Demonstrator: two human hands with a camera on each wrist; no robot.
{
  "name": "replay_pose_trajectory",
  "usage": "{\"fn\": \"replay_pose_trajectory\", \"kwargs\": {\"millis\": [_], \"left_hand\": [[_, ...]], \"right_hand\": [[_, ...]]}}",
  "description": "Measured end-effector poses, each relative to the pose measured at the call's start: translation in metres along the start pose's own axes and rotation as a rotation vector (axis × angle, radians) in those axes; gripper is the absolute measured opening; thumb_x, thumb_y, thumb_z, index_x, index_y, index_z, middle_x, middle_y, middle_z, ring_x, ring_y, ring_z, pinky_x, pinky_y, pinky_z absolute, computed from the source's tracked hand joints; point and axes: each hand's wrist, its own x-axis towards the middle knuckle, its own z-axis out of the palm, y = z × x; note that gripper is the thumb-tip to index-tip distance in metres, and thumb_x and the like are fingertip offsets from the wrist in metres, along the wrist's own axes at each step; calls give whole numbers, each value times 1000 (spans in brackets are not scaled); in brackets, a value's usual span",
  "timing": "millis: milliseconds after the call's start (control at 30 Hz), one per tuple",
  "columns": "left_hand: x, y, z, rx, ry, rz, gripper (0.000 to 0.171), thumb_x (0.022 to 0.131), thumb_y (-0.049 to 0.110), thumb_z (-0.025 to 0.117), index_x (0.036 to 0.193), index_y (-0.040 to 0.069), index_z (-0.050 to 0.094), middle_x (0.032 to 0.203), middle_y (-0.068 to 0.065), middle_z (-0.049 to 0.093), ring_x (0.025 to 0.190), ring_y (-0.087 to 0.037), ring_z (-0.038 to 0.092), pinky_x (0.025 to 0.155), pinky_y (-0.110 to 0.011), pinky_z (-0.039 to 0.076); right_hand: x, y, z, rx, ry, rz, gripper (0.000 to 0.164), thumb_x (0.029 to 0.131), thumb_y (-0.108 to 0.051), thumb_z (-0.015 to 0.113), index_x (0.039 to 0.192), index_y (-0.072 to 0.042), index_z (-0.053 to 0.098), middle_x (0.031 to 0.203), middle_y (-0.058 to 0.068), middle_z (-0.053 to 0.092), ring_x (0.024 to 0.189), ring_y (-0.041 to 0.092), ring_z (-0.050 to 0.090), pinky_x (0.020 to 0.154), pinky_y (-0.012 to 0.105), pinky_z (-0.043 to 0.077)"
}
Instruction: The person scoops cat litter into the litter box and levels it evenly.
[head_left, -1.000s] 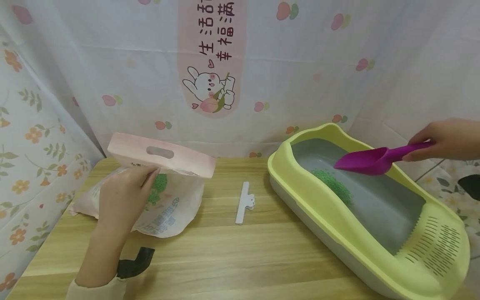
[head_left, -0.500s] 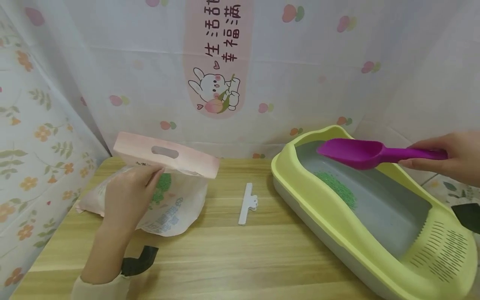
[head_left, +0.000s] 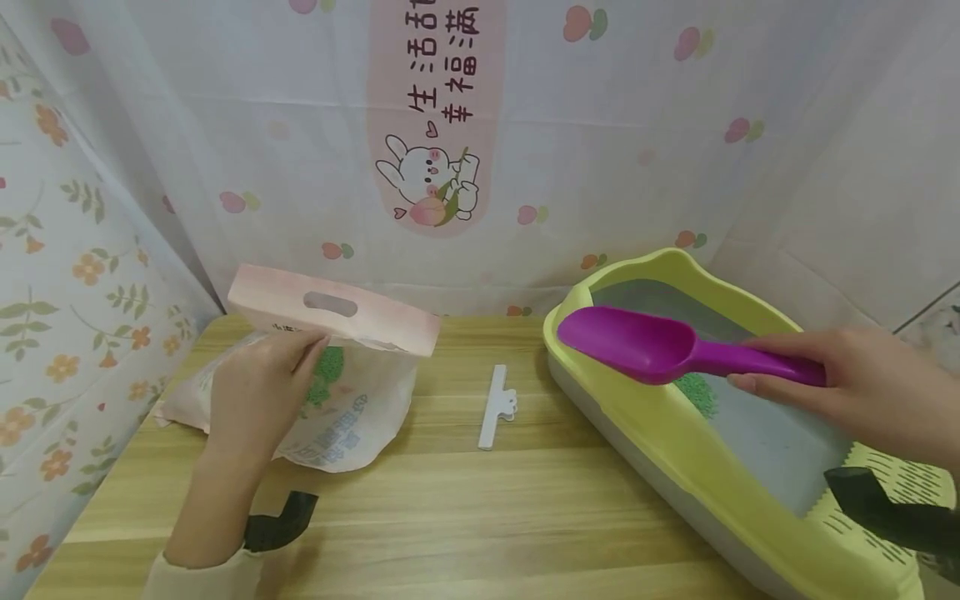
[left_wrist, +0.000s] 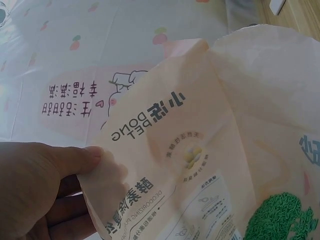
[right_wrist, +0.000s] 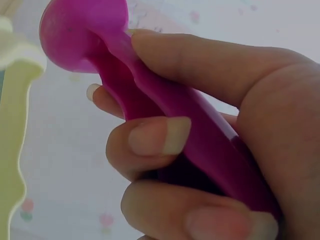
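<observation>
A purple scoop point(head_left: 637, 342) hangs over the near rim of the litter box, its bowl facing up with nothing seen in it. My right hand point(head_left: 855, 379) grips its handle, fingers curled round it in the right wrist view. The litter box point(head_left: 600, 392) has a yellow rim and grey base; a small heap of green pellets point(head_left: 697, 393) lies inside, partly hidden by the scoop. On the left, my left hand point(head_left: 262, 383) pinches the edge of a pale pink litter bag point(head_left: 352, 433). Green pellets point(left_wrist: 277, 220) show at the bag in the left wrist view.
A white sealing clip point(head_left: 495, 408) lies on the wooden table point(head_left: 450, 517) between bag and box. Behind them hangs a white curtain point(head_left: 600, 167) with fruit prints and a rabbit; a flowered curtain point(head_left: 60, 292) borders the left.
My right hand has carried the scoop leftward from over the box's inside to its near rim, turning the bowl upward. My left hand keeps its hold on the bag.
</observation>
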Motion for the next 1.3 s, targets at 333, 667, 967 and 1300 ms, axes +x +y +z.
{"fn": "replay_pose_trajectory", "kwargs": {"millis": [333,667,967,1300], "left_hand": [[0,-1,-1,2,16,12,14,88,9,77,100,2,79,71,-13,72,53,-21,53,50,-38,42],[0,-2,-1,-3,19,8,13,88,9,77,99,2,79,68,-12,70,52,-19,47,48,-33,38],[1,0,-1,-5,16,9,13,88,9,77,99,3,79,70,-11,72,54,-20,52,50,-36,41],[0,-1,-2,-5,5,-14,15,88,9,77,102,3,79,77,-13,75,57,-25,60,53,-42,48]], "right_hand": [[-6,-42,22,130,13,-177,25,86,-31,81,106,-43,70,56,-23,35,51,-5,30,46,19,28],[-2,-81,45,254,-20,-219,20,90,-38,76,103,-50,65,57,-26,34,53,-7,32,49,16,31],[5,-117,69,325,-18,-207,18,90,-42,75,105,-48,67,58,-25,37,53,-6,34,50,16,34],[23,-159,106,392,23,-251,19,88,-32,79,107,-33,73,61,-22,43,53,-6,35,49,17,35]]}}
